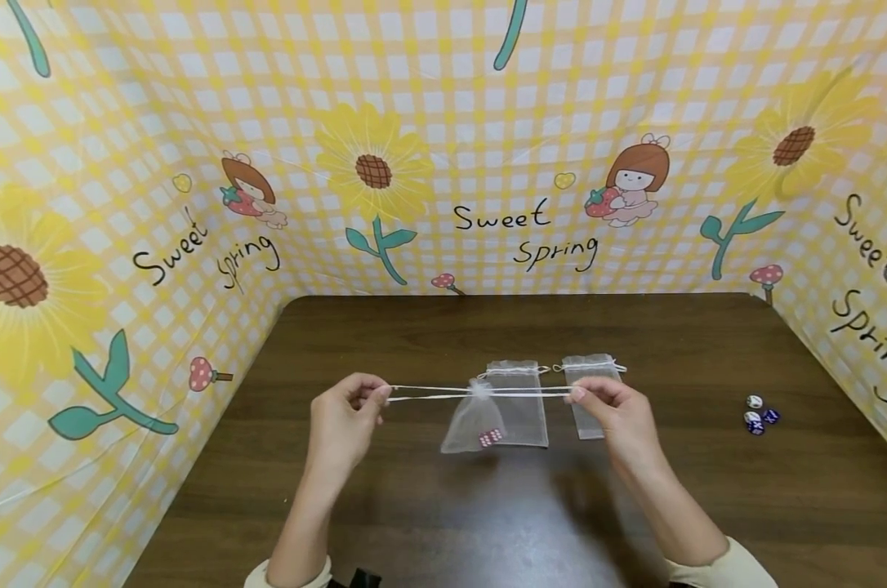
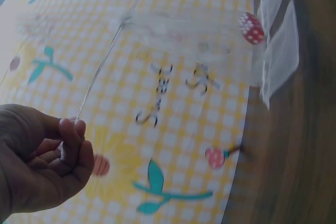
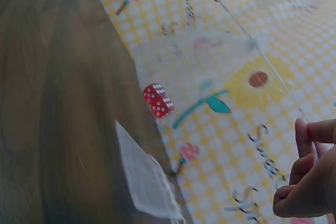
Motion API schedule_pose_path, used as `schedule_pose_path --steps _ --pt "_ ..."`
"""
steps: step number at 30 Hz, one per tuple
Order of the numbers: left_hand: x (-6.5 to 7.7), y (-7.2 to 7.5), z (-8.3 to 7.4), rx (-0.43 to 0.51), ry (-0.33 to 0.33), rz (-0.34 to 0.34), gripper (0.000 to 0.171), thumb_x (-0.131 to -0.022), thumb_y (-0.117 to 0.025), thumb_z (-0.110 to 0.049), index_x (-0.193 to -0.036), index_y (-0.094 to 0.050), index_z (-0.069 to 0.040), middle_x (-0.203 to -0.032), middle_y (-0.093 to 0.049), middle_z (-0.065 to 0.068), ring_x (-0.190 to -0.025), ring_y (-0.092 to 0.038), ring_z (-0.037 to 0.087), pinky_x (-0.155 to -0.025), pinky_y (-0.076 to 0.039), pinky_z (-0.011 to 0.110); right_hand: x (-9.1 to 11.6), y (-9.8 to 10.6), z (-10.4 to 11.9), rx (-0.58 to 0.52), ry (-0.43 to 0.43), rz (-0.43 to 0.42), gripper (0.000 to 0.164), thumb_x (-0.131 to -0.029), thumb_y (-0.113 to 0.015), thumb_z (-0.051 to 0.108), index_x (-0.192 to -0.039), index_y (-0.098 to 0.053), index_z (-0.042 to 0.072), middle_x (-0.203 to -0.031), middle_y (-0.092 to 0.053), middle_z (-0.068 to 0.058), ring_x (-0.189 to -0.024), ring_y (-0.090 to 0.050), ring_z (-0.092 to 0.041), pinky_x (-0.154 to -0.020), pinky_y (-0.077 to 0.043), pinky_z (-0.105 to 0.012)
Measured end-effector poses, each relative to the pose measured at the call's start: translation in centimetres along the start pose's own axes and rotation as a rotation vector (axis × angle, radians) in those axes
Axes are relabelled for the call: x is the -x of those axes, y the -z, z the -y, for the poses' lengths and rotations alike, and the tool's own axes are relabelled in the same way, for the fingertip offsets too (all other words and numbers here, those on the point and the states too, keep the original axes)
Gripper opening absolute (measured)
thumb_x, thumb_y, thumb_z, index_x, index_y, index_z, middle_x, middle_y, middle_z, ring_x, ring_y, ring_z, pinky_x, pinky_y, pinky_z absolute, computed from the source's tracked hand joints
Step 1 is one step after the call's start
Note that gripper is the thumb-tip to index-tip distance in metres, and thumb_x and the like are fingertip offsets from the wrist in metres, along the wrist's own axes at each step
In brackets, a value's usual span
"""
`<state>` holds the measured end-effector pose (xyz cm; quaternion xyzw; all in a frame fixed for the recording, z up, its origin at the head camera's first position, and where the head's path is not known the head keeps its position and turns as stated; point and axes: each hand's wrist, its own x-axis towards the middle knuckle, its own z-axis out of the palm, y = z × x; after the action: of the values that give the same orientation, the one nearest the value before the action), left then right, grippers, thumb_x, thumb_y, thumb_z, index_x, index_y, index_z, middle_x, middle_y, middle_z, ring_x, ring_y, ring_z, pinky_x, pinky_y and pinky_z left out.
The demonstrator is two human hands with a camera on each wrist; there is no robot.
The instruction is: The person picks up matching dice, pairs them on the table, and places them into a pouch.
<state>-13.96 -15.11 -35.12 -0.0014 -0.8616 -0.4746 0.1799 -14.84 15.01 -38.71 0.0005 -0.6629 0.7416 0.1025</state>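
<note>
A sheer white drawstring pouch (image 1: 461, 425) hangs in the air between both hands, its neck gathered tight. Two red dice with white dots (image 1: 490, 438) lie in its bottom corner; the right wrist view shows these dice (image 3: 158, 100) side by side. My left hand (image 1: 348, 416) pinches one end of the white drawstrings (image 1: 429, 394) between thumb and fingers. On the other side, my right hand (image 1: 623, 416) pinches the opposite ends. The cords run straight and taut through the pouch's neck.
Behind the held pouch, a flat sheer pouch (image 1: 524, 408) lies on the dark wooden table (image 1: 385, 327). Another flat pouch (image 1: 583, 416) is partly behind my right hand. Several small blue and white pieces (image 1: 756, 418) sit at the right. A checked yellow cloth (image 1: 443, 106) surrounds the table.
</note>
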Motion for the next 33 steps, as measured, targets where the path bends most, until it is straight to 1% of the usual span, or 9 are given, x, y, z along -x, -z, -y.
schedule_pose_path --steps 2,7,10,14,17,19,23,27,33 --pt "-0.3 0.9 0.7 -0.026 0.036 0.016 0.005 -0.085 -0.065 -0.003 -0.082 -0.067 0.0 -0.069 -0.063 0.007 -0.053 -0.058 0.018 -0.045 -0.045 0.021 -0.3 -1.1 -0.5 -0.002 -0.048 0.042 0.007 -0.083 -0.061 -0.005 -0.083 -0.066 0.0 -0.066 -0.065 0.005 -0.071 -0.061 -0.008 -0.069 -0.042 -0.021" --pt "-1.0 2.6 2.6 -0.062 0.132 0.113 0.008 -0.088 -0.062 -0.005 -0.086 -0.066 0.001 -0.072 -0.063 0.007 -0.057 -0.059 0.018 -0.05 -0.047 0.021 -1.3 -3.0 -2.1 -0.042 -0.216 0.101 0.015 -0.084 -0.06 -0.003 -0.078 -0.065 0.01 -0.066 -0.064 0.006 -0.062 -0.051 -0.005 -0.054 -0.033 -0.017" --pt "-1.5 3.2 3.5 -0.075 0.168 0.152 0.01 -0.088 -0.061 -0.006 -0.089 -0.066 0.002 -0.073 -0.064 0.006 -0.057 -0.059 0.016 -0.047 -0.044 0.02 -1.8 -3.9 -3.0 -0.069 -0.286 0.131 0.017 -0.084 -0.06 -0.003 -0.076 -0.065 0.011 -0.065 -0.064 0.004 -0.055 -0.04 -0.005 -0.051 -0.027 -0.018" --pt "-2.3 3.4 4.7 -0.098 0.187 0.147 0.011 -0.088 -0.061 -0.007 -0.09 -0.066 0.003 -0.071 -0.064 0.005 -0.056 -0.058 0.015 -0.04 -0.033 0.019 -2.2 -4.8 -4.0 -0.066 -0.329 0.157 0.012 -0.084 -0.06 -0.003 -0.078 -0.066 0.005 -0.066 -0.064 0.003 -0.05 -0.032 -0.006 -0.049 -0.023 -0.019" --pt "-2.8 3.2 5.3 -0.099 0.196 0.133 0.01 -0.088 -0.061 -0.006 -0.09 -0.066 0.003 -0.071 -0.065 0.005 -0.056 -0.058 0.015 -0.041 -0.035 0.019 -2.5 -5.3 -4.7 -0.033 -0.339 0.143 0.008 -0.083 -0.061 -0.002 -0.08 -0.066 0.003 -0.066 -0.064 0.003 -0.051 -0.033 -0.005 -0.047 -0.022 -0.018" --pt "-3.2 2.9 5.7 -0.103 0.204 0.119 0.01 -0.087 -0.062 -0.007 -0.09 -0.067 0.002 -0.072 -0.065 0.005 -0.056 -0.059 0.014 -0.042 -0.036 0.02 -2.6 -5.6 -5.1 -0.011 -0.342 0.128 0.006 -0.083 -0.061 -0.001 -0.082 -0.067 0.001 -0.065 -0.064 0.003 -0.055 -0.039 -0.006 -0.049 -0.026 -0.019" --pt "-3.8 2.1 6.4 -0.12 0.21 0.054 0.01 -0.087 -0.063 -0.009 -0.088 -0.068 0.0 -0.072 -0.067 0.007 -0.054 -0.059 0.012 -0.041 -0.037 0.021 -2.9 -6.0 -6.0 0.043 -0.327 0.095 0.008 -0.083 -0.061 0.001 -0.087 -0.067 -0.003 -0.067 -0.066 0.003 -0.07 -0.051 -0.009 -0.063 -0.035 -0.023" --pt "-4.3 0.9 6.8 -0.103 0.199 -0.032 0.011 -0.087 -0.063 -0.01 -0.087 -0.068 0.0 -0.076 -0.068 0.014 -0.051 -0.06 0.013 -0.042 -0.041 0.021 -3.2 -6.6 -6.6 0.103 -0.261 0.046 0.011 -0.083 -0.062 0.003 -0.089 -0.067 -0.005 -0.069 -0.067 0.0 -0.08 -0.057 -0.014 -0.076 -0.038 -0.029" --pt "-4.6 -0.9 7.1 -0.075 0.182 -0.157 0.011 -0.086 -0.063 -0.01 -0.086 -0.068 0.0 -0.074 -0.069 0.013 -0.052 -0.062 0.02 -0.04 -0.042 0.021 -3.4 -7.6 -7.1 0.213 -0.155 -0.005 0.01 -0.081 -0.065 0.001 -0.087 -0.069 -0.005 -0.07 -0.068 -0.004 -0.073 -0.061 -0.013 -0.069 -0.041 -0.025"
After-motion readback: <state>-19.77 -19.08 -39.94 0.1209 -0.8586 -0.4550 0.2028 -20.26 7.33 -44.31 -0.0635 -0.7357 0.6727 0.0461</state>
